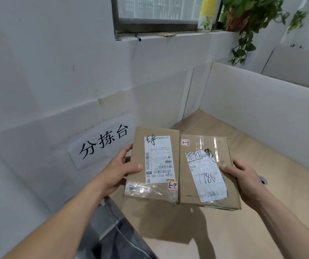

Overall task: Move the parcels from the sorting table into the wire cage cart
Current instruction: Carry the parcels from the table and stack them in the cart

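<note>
Two brown cardboard parcels are held side by side above the wooden sorting table. My left hand grips the left parcel at its left edge, thumb on top; it carries a white shipping label and a small tag reading 2-3. My right hand grips the right parcel at its right edge, thumb on top; its taped label reads 7786. The parcels touch along their inner edges. No wire cage cart is in view.
White walls enclose the table on the left, back and right. A paper sign with black characters is stuck on the left wall. Above are a window sill, a yellow bottle and a trailing green plant.
</note>
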